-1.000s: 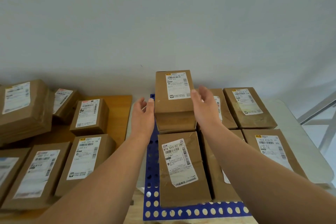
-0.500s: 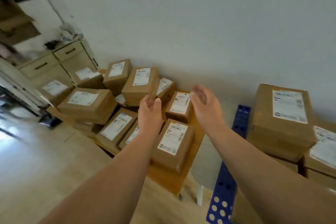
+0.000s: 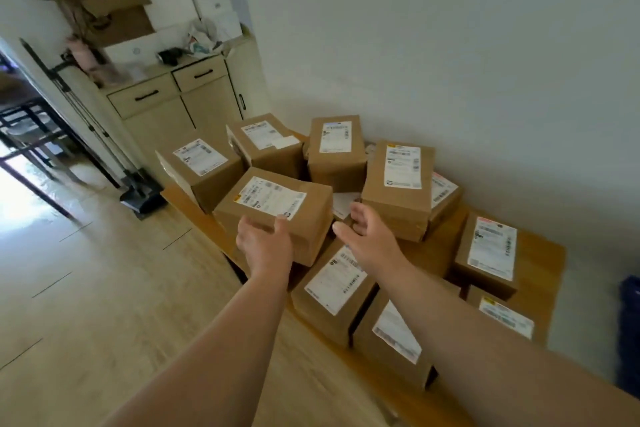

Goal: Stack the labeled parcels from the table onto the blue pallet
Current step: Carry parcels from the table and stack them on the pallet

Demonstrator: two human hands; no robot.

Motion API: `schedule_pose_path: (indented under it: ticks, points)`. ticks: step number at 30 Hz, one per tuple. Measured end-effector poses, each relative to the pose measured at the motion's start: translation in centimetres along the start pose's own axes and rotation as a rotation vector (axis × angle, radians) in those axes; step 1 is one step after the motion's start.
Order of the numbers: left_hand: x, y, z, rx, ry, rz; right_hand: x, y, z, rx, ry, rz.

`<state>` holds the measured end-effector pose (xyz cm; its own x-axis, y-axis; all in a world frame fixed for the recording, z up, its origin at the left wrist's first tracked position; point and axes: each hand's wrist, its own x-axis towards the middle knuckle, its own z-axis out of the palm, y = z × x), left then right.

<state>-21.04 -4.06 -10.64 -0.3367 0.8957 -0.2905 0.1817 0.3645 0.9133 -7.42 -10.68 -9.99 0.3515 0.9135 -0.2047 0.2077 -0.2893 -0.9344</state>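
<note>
Several brown cardboard parcels with white labels lie piled on a low wooden table (image 3: 540, 253). My left hand (image 3: 265, 243) touches the near left edge of one raised parcel (image 3: 277, 208), thumb up on its top edge, fingers under or behind it and hidden. My right hand (image 3: 367, 236) hovers open just right of that parcel, fingers spread, not touching it. Only a dark blue sliver of the pallet (image 3: 629, 333) shows at the right edge.
A taller parcel (image 3: 398, 184) stands right of my right hand. Two more parcels (image 3: 337, 291) lie under my forearms. A beige cabinet (image 3: 180, 104) with clutter stands at the back left against the wall. Wooden floor (image 3: 86, 288) spreads to the left.
My view has swung left from the pallet to the table. Both hands left the stacked parcel and reached forward; my left hand now touches a table parcel.
</note>
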Motion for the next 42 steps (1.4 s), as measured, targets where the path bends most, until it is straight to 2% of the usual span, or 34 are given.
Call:
schedule_pose_path:
  ticks: [4, 7, 10, 13, 19, 26, 31, 34, 38, 42]
  points:
    - [5.0, -0.3, -0.8, -0.010, -0.020, -0.122, 4.8, -1.4, 2.7, -0.073, 0.032, 0.051]
    - [6.4, -0.3, -0.9, -0.013, -0.083, -0.289, 8.1, -2.1, 3.6, -0.140, 0.043, 0.080]
    - [6.7, -1.3, -0.7, -0.072, -0.202, -0.460, 10.5, -2.3, 4.8, -0.221, -0.023, 0.116]
    - [6.2, -2.0, -0.7, -0.111, -0.331, -0.516, 11.2, -2.4, 5.8, -0.299, -0.021, 0.136]
    - [5.0, -2.5, -1.2, -0.245, -0.370, -0.189, 8.2, -2.4, 4.6, -0.089, 0.131, -0.012]
    - [-3.5, 2.4, 0.0, -0.331, -0.445, 0.125, 0.3, -3.7, -2.2, 0.186, 0.297, -0.096]
    - [-15.8, 4.3, 4.1, -0.321, -0.630, 0.364, -9.5, -2.7, -12.9, 0.277, 0.562, -0.160]
    - [-25.2, 3.5, 6.8, -0.340, -0.755, 0.475, -17.6, -0.4, -20.6, 0.274, 0.633, -0.209]
    - [-38.9, 2.3, 10.1, -0.417, -0.930, 0.427, -29.3, 3.4, -30.4, 0.153, 0.685, -0.282]
    - [-50.4, 0.8, 13.0, -0.359, -1.073, 0.432, -38.4, 7.3, -38.2, 0.175, 0.771, -0.264]
